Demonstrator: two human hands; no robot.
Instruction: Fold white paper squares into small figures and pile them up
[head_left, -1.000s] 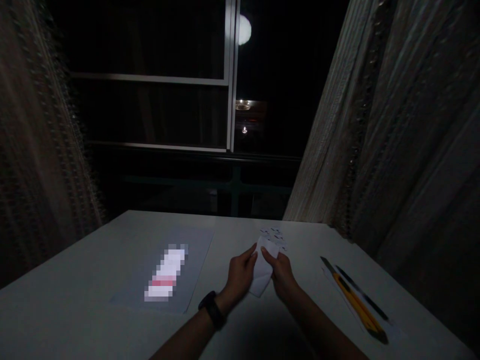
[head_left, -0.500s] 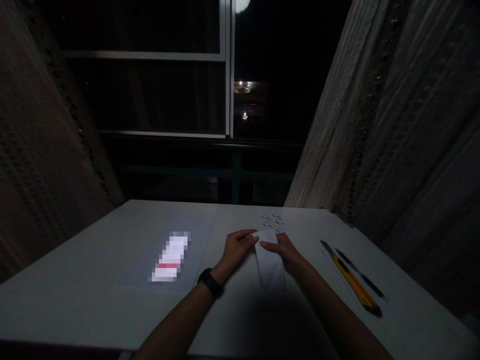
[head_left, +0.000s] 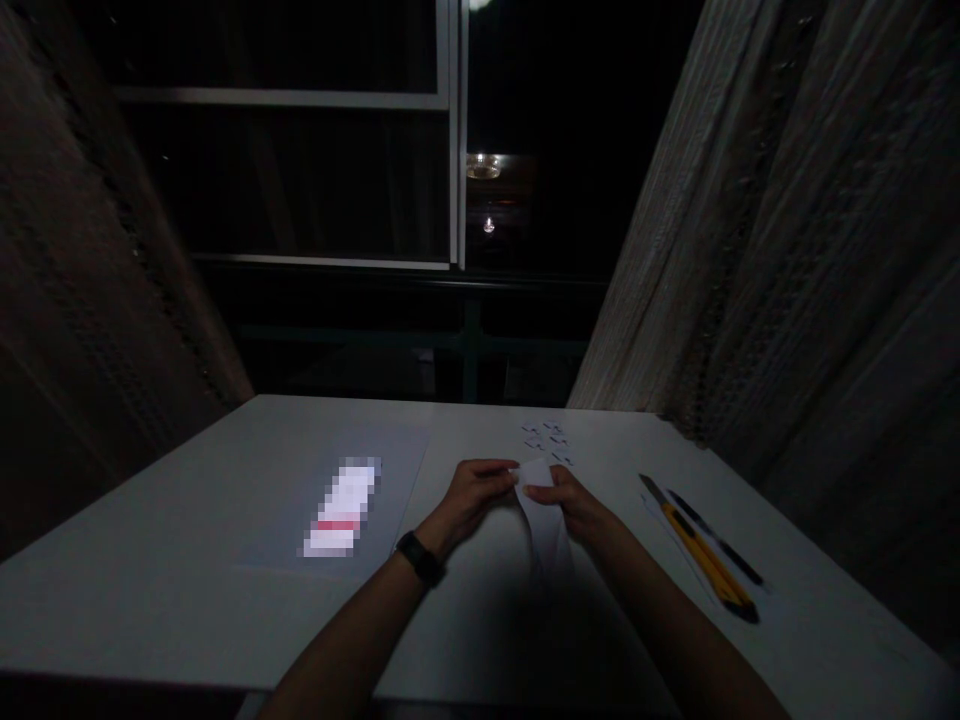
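A folded piece of white paper (head_left: 545, 520) is held up between both hands above the white table (head_left: 187, 500). My left hand (head_left: 474, 495) pinches its upper left edge between thumb and fingers. On the other side, my right hand (head_left: 571, 497) grips the paper with the thumb across its front and the fingers behind. The lower part of the paper hangs toward me and looks bent into folds. Just beyond the hands lie several small dark-marked pieces (head_left: 553, 441), too small to make out.
A yellow utility knife (head_left: 705, 560) with its blade out and a dark pen (head_left: 716, 538) lie on the right. To the left, a lit, blurred-out screen (head_left: 343, 508) rests on a pale sheet (head_left: 274, 540). Curtains (head_left: 660, 230) and a dark window stand behind.
The paper's lower part has turned and narrowed, with its folds bending more. Both hands keep their grip in nearly the same place. The view has shifted slightly.
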